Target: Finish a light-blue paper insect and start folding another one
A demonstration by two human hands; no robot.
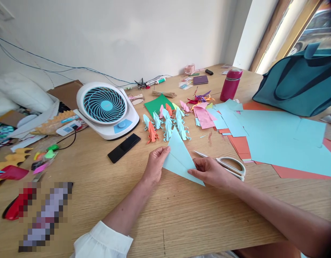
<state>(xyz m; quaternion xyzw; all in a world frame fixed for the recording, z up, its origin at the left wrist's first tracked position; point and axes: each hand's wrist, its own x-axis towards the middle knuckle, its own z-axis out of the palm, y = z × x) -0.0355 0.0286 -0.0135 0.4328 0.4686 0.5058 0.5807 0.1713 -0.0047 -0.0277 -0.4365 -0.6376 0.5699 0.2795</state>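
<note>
A light blue sheet folded into a triangle [181, 156] is held just above the wooden table [106, 186]. My left hand [156, 165] pinches its left edge, and my right hand [209, 172] pinches its lower right corner. Both hands are closed on the paper. White-handled scissors [229, 165] lie just behind my right hand. Several small folded paper figures [166, 123], blue, orange and pink, stand in rows beyond the triangle.
A small white and blue fan [106, 107] and a black phone [123, 147] sit to the left. Stacked blue and orange sheets [275, 139], a red bottle [230, 85] and a teal bag [302, 80] lie to the right. Clutter fills the left edge.
</note>
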